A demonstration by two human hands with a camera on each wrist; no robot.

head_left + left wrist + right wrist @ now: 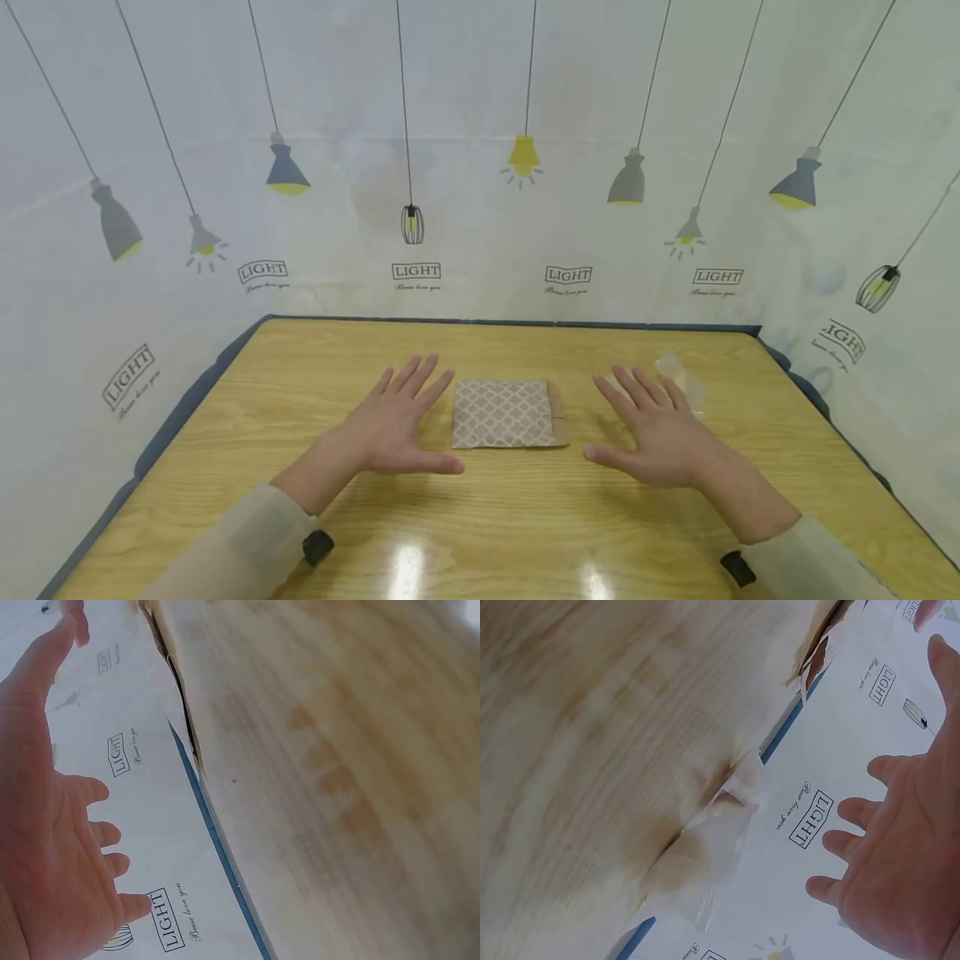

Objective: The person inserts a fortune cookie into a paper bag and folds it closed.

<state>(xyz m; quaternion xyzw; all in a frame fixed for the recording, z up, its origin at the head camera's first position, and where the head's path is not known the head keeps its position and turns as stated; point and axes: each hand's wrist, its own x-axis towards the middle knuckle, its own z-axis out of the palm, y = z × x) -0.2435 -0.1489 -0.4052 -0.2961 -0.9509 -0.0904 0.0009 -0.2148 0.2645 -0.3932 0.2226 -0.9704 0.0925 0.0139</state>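
A flat paper packet with a white lattice pattern lies on the wooden table between the two hands. Plain brown paper shows along its right edge. My left hand hovers to the left of the packet, palm down, with fingers spread and nothing held. On the other side, my right hand is held the same way, its thumb pointing towards the packet. Crumpled clear plastic film lies just beyond the right fingers, partly hidden by them. In the right wrist view the film stands up in loose folds beside the hand.
The wooden table has a dark blue edge at the back and sides. A white curtain printed with hanging lamps surrounds it on three sides. Both sleeves carry a small black fastening near the wrist.
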